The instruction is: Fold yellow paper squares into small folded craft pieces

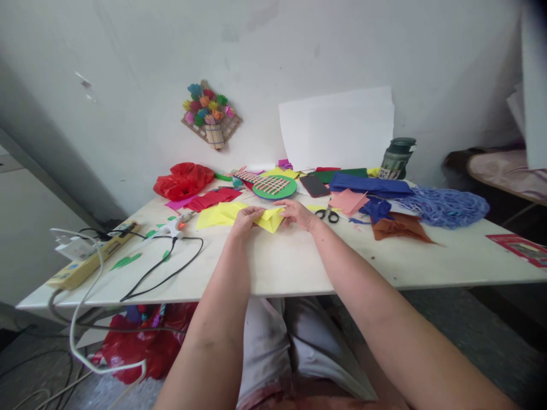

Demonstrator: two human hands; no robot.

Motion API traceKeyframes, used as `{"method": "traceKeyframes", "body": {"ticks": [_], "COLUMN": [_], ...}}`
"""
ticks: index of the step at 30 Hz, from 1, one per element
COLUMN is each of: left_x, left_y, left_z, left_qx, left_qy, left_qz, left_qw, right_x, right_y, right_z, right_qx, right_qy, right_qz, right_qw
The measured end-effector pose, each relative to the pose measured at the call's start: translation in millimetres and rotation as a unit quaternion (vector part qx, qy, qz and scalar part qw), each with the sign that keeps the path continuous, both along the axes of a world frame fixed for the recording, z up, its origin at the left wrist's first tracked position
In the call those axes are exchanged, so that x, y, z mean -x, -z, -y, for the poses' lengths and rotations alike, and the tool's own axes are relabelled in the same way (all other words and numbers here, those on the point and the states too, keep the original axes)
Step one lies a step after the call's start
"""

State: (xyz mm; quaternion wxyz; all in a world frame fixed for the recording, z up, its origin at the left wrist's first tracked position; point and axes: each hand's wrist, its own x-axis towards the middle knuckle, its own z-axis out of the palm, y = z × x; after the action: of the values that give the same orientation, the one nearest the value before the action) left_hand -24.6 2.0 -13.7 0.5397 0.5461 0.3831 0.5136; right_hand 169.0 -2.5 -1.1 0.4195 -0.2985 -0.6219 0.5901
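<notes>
My left hand (247, 219) pinches the left side of a folded piece of yellow crepe paper (270, 221), just above the table. At its right edge, my right hand (296, 214) has the fingers bent against the paper. A larger yellow sheet (220, 214) lies flat to the left of my left hand. Beyond the hands rests a green disc with a woven stick lattice (273, 185). Black-handled scissors (327, 215) lie to the right of my right hand.
At the left are a glue gun (171, 226) with a looping black cord and a power strip (96, 259). A phone (315, 185), pink paper (348, 200), blue strands (448, 206), brown paper (399, 228) and a dark green bottle (397, 159) stand or lie right.
</notes>
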Motion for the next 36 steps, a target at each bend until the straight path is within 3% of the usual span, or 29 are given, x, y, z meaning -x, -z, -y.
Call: {"method": "traceKeyframes", "body": {"ticks": [17, 24, 36], "left_x": [-0.9, -1.3, -1.9], "left_y": [0.6, 0.8, 0.7], "left_z": [1.6, -0.4, -0.4], "left_qx": [0.010, -0.020, -0.029], "left_qy": [0.007, -0.012, -0.008], "left_qz": [-0.013, -0.064, -0.098], "left_qw": [1.000, 0.998, 0.995], "right_x": [5.8, 3.2, 6.8], "right_y": [2.4, -0.8, 7.1], "right_z": [-0.1, 1.1, -5.9], "right_qx": [-0.030, 0.013, -0.021], "right_qy": [0.049, 0.041, 0.117], "right_qz": [0.046, 0.029, 0.098], "right_qw": [0.997, 0.999, 0.988]}}
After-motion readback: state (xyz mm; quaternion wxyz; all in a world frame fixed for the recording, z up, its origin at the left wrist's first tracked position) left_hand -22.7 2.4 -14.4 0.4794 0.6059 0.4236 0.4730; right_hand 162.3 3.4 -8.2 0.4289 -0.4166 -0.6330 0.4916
